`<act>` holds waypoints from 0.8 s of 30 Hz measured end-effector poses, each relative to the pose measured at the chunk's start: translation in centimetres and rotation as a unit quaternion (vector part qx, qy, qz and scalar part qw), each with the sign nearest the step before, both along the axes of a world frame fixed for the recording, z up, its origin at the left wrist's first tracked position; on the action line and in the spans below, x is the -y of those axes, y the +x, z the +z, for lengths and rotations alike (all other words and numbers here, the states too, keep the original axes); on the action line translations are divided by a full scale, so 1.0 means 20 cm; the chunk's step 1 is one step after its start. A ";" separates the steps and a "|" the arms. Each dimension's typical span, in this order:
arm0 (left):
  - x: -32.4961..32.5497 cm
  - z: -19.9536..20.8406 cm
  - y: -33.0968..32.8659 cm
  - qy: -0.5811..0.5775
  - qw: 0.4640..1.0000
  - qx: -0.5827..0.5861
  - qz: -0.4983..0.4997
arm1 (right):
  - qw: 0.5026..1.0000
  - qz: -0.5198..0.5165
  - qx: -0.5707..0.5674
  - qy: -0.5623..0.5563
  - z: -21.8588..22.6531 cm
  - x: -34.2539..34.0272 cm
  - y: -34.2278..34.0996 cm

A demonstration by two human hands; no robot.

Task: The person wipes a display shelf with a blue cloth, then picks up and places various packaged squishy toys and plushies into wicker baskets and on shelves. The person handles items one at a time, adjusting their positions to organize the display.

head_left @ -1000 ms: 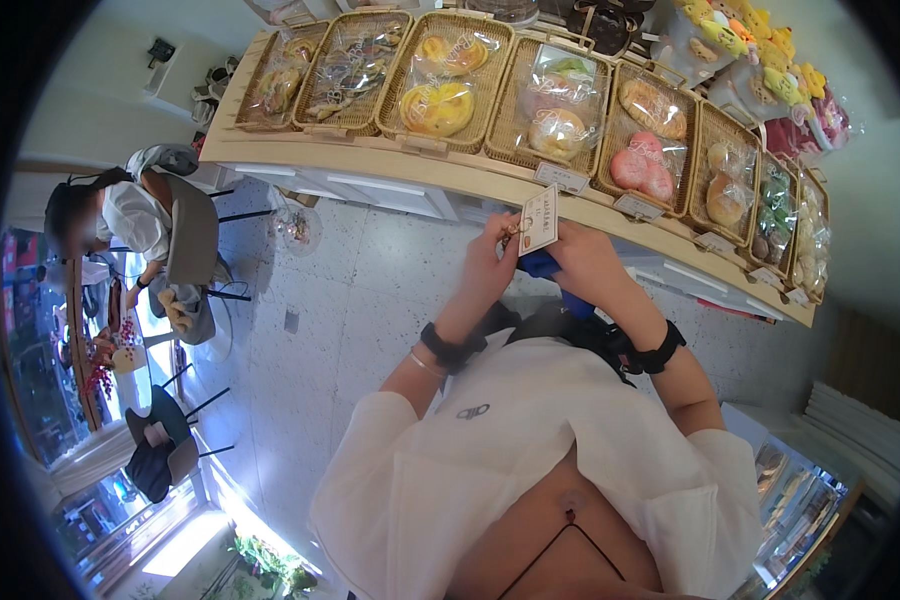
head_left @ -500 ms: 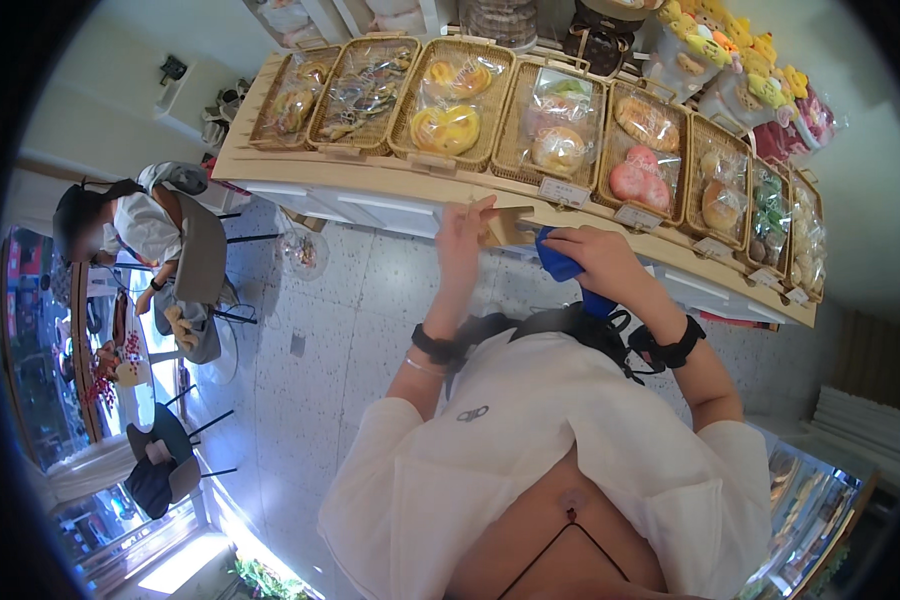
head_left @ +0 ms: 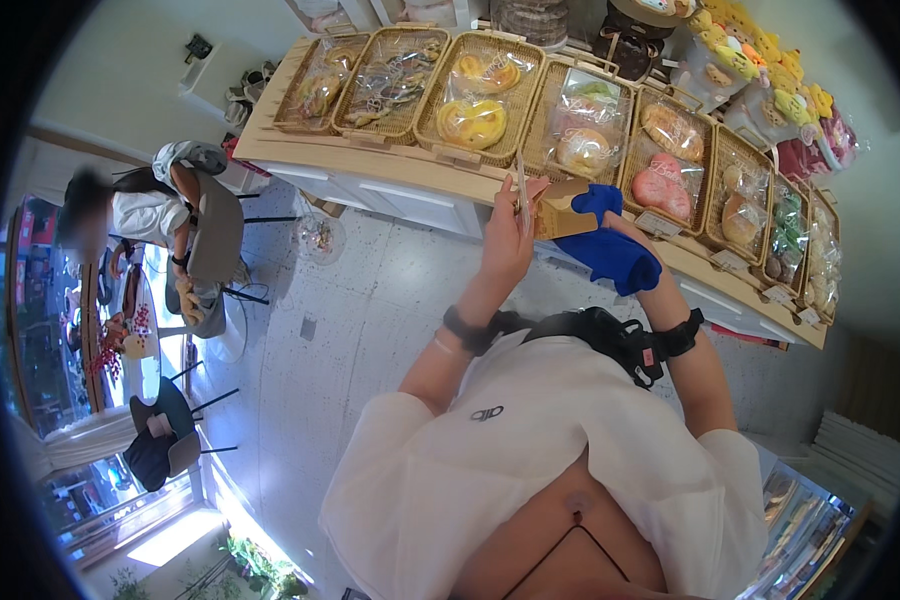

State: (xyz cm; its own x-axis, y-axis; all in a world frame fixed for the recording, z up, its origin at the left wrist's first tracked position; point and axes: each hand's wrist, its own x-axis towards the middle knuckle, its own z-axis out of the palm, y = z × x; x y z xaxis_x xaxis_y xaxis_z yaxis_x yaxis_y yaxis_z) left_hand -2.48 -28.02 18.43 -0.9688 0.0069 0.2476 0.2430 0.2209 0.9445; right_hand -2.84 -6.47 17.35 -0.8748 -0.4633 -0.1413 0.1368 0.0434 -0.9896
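Grip: the sign [head_left: 560,222], a thin folded piece, seems best steadied by its edges in the left hand [head_left: 508,240], with the thumb kept off its broad faces.
Cloth work: light, even pressure from the cloth [head_left: 608,258] would suit such a thin panel; a hard push could bend it or slip it from the fingers. Loose folds are best gathered in, lest they catch on a corner.
Sign, look: plain gold on the side turned up, with a pale, narrow strip standing nearly edge-on at its left; its other face is turned away.
Sign, place: between the two hands, before the front edge of the counter [head_left: 370,156], its right end overlapping the cloth; firm contact cannot be told.
Left fingers: closed round the sign's left end, nearly together.
Right fingers: the right hand [head_left: 627,232] has the cloth bunched over it; how tightly they bend cannot be told.
Cloth, look: deep blue, creased, with a darker rounded end.
Counter: bears baskets of wrapped pastries.
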 end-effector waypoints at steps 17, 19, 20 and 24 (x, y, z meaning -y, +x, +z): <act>0.44 -0.51 0.16 0.143 0.963 0.112 0.200 | 0.837 0.017 -0.320 0.444 -0.45 0.05 -0.04; 0.49 -0.50 0.19 0.104 0.967 0.122 0.196 | 0.831 0.001 -0.302 0.466 -0.59 0.14 -0.11; 0.51 -0.49 0.21 0.086 0.969 0.128 0.193 | 0.828 -0.007 -0.292 0.479 -0.66 0.18 -0.14; 0.57 -0.52 0.28 0.059 0.965 0.137 0.215 | 0.859 0.004 -0.352 0.372 -0.75 0.39 -0.23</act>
State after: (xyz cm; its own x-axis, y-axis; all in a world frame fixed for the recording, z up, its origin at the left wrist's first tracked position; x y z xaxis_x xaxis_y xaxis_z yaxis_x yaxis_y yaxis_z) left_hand 3.21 -39.45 8.09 -0.9055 -0.4222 -0.0437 -0.1092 0.1321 0.9852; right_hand -7.36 -14.28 2.44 -0.8619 -0.4808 0.1611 -0.4874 0.6978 -0.5250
